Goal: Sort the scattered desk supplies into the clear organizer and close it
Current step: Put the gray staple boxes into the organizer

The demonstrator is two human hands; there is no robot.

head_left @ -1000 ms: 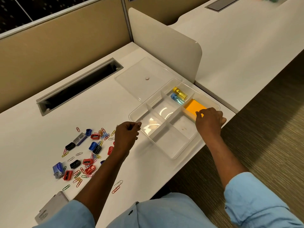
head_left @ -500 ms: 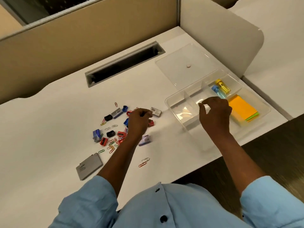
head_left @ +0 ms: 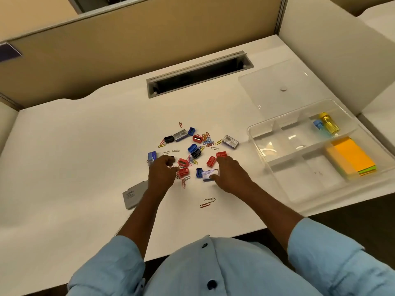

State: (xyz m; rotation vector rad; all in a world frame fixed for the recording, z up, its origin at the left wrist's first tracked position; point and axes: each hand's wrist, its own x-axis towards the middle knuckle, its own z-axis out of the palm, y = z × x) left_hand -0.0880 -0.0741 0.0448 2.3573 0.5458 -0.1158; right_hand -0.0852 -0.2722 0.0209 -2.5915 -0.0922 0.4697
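The clear organizer stands open at the right of the white desk, with small yellow and blue bottles and orange sticky notes in its far compartments. Its lid lies flat behind it. Red, blue and black sharpeners, coloured paper clips and small staple boxes lie scattered mid-desk. My left hand is curled down on the clips at the pile's left. My right hand rests at the pile's right, thumb touching a staple box, fingertips by a red sharpener.
A grey flat case lies left of my left forearm. Two loose clips lie near the front. A cable slot runs along the back of the desk. Beige partitions wall the back, a white divider the right.
My right hand has left the organizer and come down on the pile's right side. My left hand shifted to the pile's left. The view swung left, so the organizer sits farther right.
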